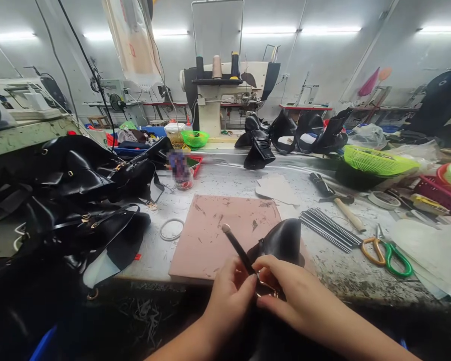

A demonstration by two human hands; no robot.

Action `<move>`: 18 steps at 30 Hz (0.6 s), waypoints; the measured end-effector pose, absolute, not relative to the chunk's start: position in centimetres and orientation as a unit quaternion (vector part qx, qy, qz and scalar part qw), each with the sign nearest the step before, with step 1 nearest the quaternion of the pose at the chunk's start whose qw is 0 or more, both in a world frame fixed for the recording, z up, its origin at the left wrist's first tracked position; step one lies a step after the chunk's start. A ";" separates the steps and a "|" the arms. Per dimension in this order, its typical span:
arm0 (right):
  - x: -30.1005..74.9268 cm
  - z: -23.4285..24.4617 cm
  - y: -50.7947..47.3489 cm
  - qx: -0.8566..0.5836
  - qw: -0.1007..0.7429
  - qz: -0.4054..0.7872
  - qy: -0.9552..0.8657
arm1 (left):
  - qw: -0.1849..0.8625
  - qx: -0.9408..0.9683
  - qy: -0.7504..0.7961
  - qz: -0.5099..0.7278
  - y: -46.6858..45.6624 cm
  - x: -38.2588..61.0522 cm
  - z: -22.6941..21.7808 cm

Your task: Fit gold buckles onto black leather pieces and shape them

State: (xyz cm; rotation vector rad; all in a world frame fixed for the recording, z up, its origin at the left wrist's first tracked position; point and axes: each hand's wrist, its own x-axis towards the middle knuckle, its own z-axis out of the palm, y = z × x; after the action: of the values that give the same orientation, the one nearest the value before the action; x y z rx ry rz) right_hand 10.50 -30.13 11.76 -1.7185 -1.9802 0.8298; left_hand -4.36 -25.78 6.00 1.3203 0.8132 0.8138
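Note:
Between my two hands is a narrow black leather strap (238,247), its rounded free end pointing up and away over the pink board. My left hand (229,288) pinches the strap between thumb and fingers. On the other side my right hand (285,283) grips a metal buckle (266,291) through which the strap seems to run; the fingers partly hide it. A glossy black leather piece (283,240) with a small strap loop stands up behind my right hand, over the board's right edge. Its lower part drops into shadow below the bench edge.
Under the work lies a pink board (210,240). Black leather pieces (82,180) are heaped at left. Green-and-orange scissors (389,253), dark strips (330,230) and a wooden-handled hammer (348,213) lie right. A white ring (172,229) sits left of the board; a sewing machine (229,90) stands behind.

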 end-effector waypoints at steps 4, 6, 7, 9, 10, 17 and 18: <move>10.9 11.3 -30.6 -0.595 0.226 0.306 -0.709 | 0.630 0.593 0.351 0.358 -25.7 -4.8 5.9; 11.3 10.9 -30.9 -0.571 0.271 0.284 -0.722 | 0.567 0.690 0.303 0.332 -25.3 -5.4 6.3; 11.6 10.7 -31.1 -0.558 0.294 0.267 -0.728 | 0.541 0.730 0.278 0.313 -25.1 -5.7 6.5; 12.0 10.1 -31.4 -0.535 0.334 0.234 -0.740 | 0.510 0.774 0.247 0.282 -24.7 -6.1 7.0; 12.1 9.9 -31.6 -0.524 0.350 0.219 -0.745 | 0.505 0.782 0.246 0.271 -24.7 -6.2 7.2; 11.7 9.9 -32.3 -0.522 0.346 0.171 -0.760 | 0.436 0.818 0.273 0.259 -26.0 -5.7 7.0; 11.7 10.0 -32.3 -0.525 0.341 0.170 -0.762 | 0.386 0.843 0.264 0.267 -26.1 -5.7 7.1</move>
State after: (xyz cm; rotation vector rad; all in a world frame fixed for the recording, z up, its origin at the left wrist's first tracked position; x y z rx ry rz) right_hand 11.66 -32.31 10.01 -1.3650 -1.9815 0.4425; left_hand -5.71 -26.15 7.13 2.1459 0.6721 0.6793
